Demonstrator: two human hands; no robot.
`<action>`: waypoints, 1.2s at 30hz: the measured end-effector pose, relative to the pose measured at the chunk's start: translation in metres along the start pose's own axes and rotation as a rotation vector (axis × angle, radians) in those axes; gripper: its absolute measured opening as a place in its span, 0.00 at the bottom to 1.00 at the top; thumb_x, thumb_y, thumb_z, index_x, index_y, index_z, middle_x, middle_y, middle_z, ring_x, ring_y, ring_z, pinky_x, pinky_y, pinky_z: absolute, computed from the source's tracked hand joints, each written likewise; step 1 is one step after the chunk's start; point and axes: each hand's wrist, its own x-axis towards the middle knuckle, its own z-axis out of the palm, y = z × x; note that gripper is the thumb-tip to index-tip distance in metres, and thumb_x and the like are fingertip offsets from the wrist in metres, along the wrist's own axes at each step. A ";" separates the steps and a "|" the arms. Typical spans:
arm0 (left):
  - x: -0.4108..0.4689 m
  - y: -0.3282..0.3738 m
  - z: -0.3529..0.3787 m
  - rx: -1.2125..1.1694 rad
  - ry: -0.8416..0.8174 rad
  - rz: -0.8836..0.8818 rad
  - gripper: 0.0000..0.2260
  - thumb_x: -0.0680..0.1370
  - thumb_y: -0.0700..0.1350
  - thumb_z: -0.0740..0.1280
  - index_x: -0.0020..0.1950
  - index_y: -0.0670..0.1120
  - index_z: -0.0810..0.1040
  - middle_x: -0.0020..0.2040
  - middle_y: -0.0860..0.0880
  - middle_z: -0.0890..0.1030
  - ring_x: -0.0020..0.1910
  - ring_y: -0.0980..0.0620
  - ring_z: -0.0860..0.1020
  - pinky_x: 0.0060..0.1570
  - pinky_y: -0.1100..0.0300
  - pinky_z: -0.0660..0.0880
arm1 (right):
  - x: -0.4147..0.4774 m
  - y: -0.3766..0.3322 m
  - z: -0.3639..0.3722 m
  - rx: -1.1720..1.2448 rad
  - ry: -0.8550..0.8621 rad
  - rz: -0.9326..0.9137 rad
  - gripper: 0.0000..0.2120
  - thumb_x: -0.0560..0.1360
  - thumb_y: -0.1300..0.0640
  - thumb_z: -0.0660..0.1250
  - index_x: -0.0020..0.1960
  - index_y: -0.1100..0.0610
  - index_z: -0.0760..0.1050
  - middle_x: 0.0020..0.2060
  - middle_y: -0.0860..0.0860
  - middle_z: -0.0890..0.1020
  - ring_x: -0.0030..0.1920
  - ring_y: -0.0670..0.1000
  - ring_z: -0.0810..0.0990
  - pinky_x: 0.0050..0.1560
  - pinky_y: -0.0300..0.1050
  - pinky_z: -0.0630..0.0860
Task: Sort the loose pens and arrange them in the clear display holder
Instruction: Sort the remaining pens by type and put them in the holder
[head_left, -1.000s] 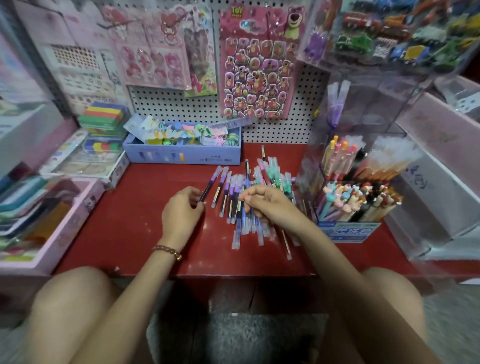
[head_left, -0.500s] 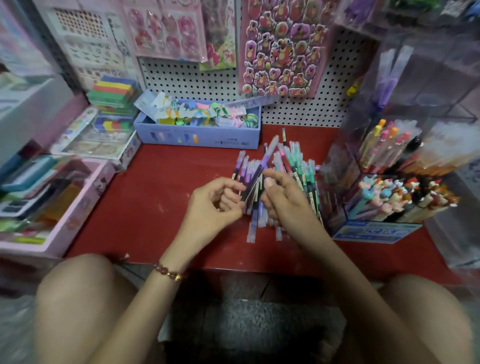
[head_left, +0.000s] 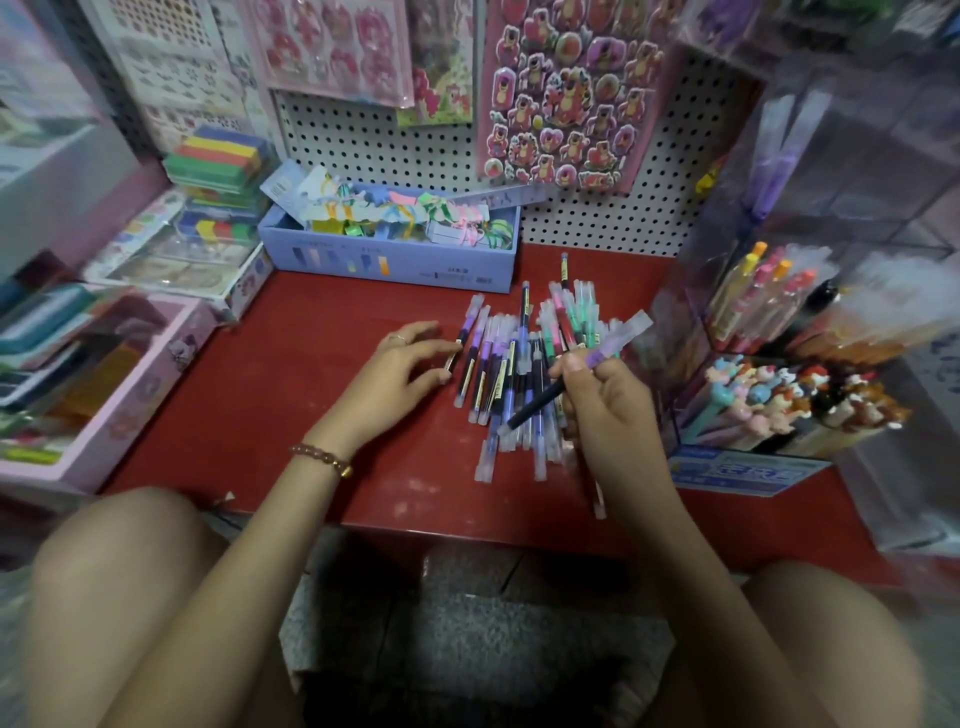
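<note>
A heap of loose pens (head_left: 524, 374) in purple, blue, green and pink lies on the red table (head_left: 291, 415). My right hand (head_left: 608, 400) grips one purple pen (head_left: 597, 358) with a clear cap, lifted above the heap and tilted up to the right. My left hand (head_left: 400, 374) lies flat on the table with straight fingers, its tips touching the leftmost purple pen (head_left: 462, 338). The clear display holder (head_left: 691, 322) stands at the right, with several pens in its compartments.
A blue box (head_left: 389, 260) of paper items sits at the back by the pegboard (head_left: 389, 140). A pink tray (head_left: 135, 395) and stacked stationery fill the left. Character-topped pens (head_left: 795, 400) stand in a box at the right. My knees are under the front edge.
Both hands held the purple pen half a second ago. Now my right hand alone holds it and has moved right, while my left hand has dropped to the leftmost pens.
</note>
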 end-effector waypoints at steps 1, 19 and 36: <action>0.002 -0.001 0.004 0.037 -0.018 -0.007 0.15 0.77 0.45 0.68 0.63 0.52 0.77 0.70 0.48 0.68 0.70 0.48 0.63 0.70 0.53 0.58 | 0.001 0.000 -0.001 0.005 0.004 -0.005 0.11 0.81 0.54 0.57 0.42 0.52 0.74 0.20 0.42 0.68 0.24 0.42 0.63 0.27 0.35 0.63; -0.025 0.026 0.000 -0.557 0.457 -0.231 0.14 0.71 0.29 0.70 0.38 0.49 0.78 0.34 0.53 0.80 0.29 0.64 0.74 0.34 0.70 0.71 | -0.003 0.003 0.003 -0.190 -0.020 -0.096 0.15 0.81 0.51 0.56 0.45 0.47 0.80 0.25 0.55 0.61 0.25 0.53 0.62 0.31 0.45 0.62; -0.050 0.187 -0.037 -0.746 0.059 0.278 0.12 0.74 0.34 0.67 0.50 0.51 0.82 0.43 0.54 0.84 0.41 0.59 0.79 0.42 0.67 0.74 | -0.024 -0.102 -0.051 -0.135 0.148 -0.467 0.09 0.80 0.57 0.59 0.41 0.52 0.69 0.21 0.43 0.70 0.21 0.41 0.65 0.24 0.30 0.60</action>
